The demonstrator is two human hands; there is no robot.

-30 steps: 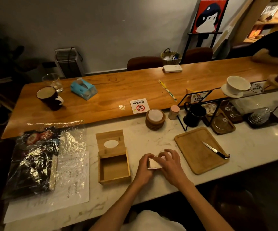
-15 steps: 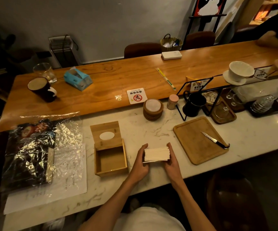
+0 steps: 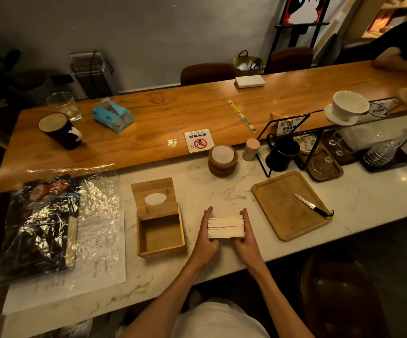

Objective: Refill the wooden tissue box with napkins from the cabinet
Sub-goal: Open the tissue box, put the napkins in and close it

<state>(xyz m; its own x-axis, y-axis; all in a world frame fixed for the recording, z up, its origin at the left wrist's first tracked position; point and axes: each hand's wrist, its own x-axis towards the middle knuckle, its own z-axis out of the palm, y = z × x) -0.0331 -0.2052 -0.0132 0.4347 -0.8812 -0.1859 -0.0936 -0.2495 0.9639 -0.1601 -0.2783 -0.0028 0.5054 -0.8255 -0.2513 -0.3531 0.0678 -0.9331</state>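
Stack of white folded paper napkins [image 3: 225, 227] stands on edge on the white marble surface [image 3: 197, 186], edges facing the camera, squared into a neat block. Left hand [image 3: 206, 236] flat against the stack's left side, right hand [image 3: 247, 237] flat against its right side; fingers [image 3: 208, 213] on both straight and pressed together, palms facing each other, clamping the stack between them. Open rectangular wooden tissue box [image 3: 159, 231] sits just beside the left hand at 9 o'clock of the stack, nothing inside, its hinged lid with oval opening [image 3: 154, 197] flipped back at 12 o'clock of the box. Rectangular wooden cutting board [image 3: 287, 206] at 3 o'clock of the stack, small black-handled serrated knife [image 3: 312, 205] lying on it. Crinkled clear plastic wrapping [image 3: 58, 215] further out at 9 o'clock. Stack of round wooden coasters [image 3: 222, 160] at 12 o'clock, further back.
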